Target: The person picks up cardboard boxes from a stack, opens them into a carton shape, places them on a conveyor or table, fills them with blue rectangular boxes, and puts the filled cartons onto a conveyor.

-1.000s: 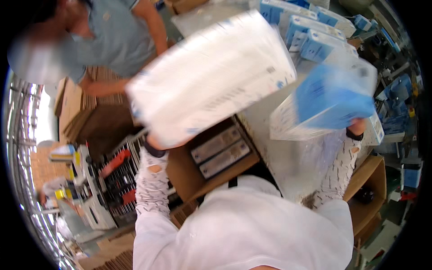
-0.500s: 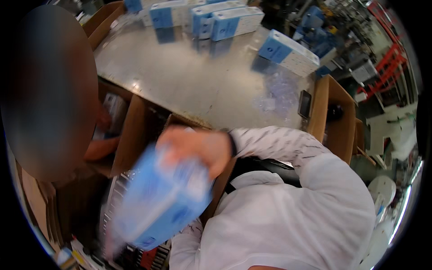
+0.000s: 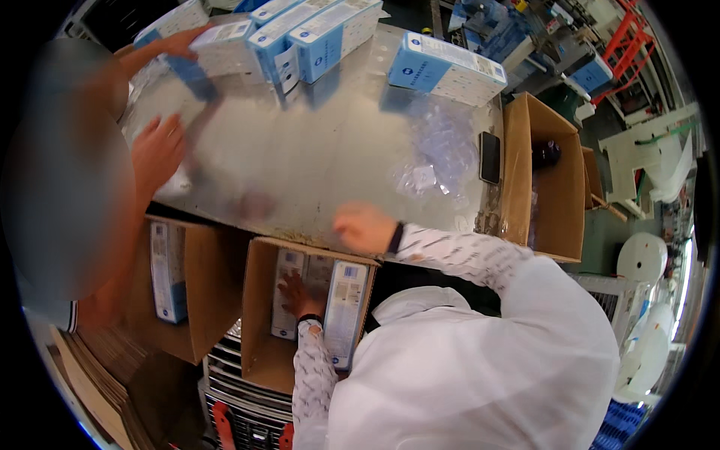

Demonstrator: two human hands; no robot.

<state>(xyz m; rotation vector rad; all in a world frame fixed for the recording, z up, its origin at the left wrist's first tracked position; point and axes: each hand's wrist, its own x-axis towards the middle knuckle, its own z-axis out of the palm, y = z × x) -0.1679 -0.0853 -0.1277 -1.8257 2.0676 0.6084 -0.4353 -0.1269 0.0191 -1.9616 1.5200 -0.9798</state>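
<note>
My left hand [image 3: 298, 298] reaches down into an open cardboard box [image 3: 257, 322], its fingers spread against the upright blue-and-white carton [image 3: 289, 259] on the box's left side. Another such carton [image 3: 349, 300] stands along the right side, nearest my body. Between them, farther in, a third carton [image 3: 320, 268] partly shows. Over the near edge of the metal table [image 3: 300, 161], my right hand [image 3: 365, 229] has its fingers curled in, slightly blurred, with nothing seen in it.
Several blue-and-white cartons [image 3: 334, 34] stand along the table's far side, one carton [image 3: 448, 69] apart. Clear plastic pieces [image 3: 442, 146] and a phone [image 3: 489, 157] lie at right, beside a cardboard box [image 3: 517, 172]. At left, a co-worker's hand [image 3: 159, 154] is over the table, near another box [image 3: 206, 285].
My right hand has let go of a blue carton and moved up to the table edge. My left hand now shows inside the box. The co-worker's hands have moved from their box to the table.
</note>
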